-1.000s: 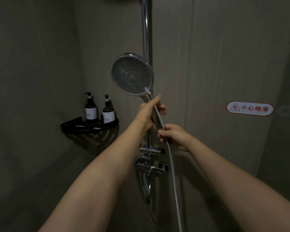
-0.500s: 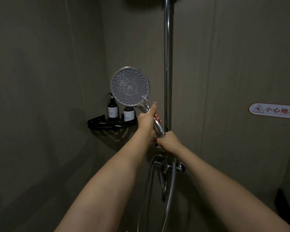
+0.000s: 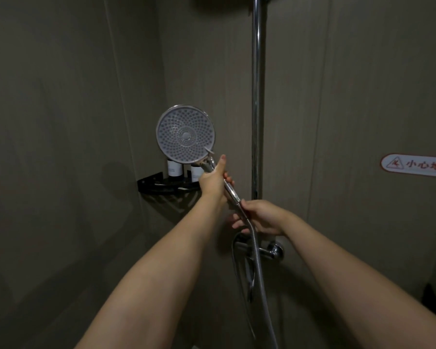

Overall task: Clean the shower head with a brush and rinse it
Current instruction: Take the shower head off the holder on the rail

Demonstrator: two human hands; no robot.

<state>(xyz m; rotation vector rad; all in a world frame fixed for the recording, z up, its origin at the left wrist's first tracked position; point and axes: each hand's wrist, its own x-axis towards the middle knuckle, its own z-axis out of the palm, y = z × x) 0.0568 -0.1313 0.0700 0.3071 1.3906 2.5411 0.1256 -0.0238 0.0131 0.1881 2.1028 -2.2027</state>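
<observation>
Shower head (image 3: 185, 134) was held up facing the camera, in front of the corner shelf (image 3: 161, 183). Left hand (image 3: 213, 178) was wrapped around its chrome handle; right hand (image 3: 261, 217) pinched the hose (image 3: 258, 268) joint below, beside the rail (image 3: 256, 96).

Grey dotted shower head (image 3: 185, 134), chrome hose (image 3: 258, 268), black shelf (image 3: 161, 186).
</observation>
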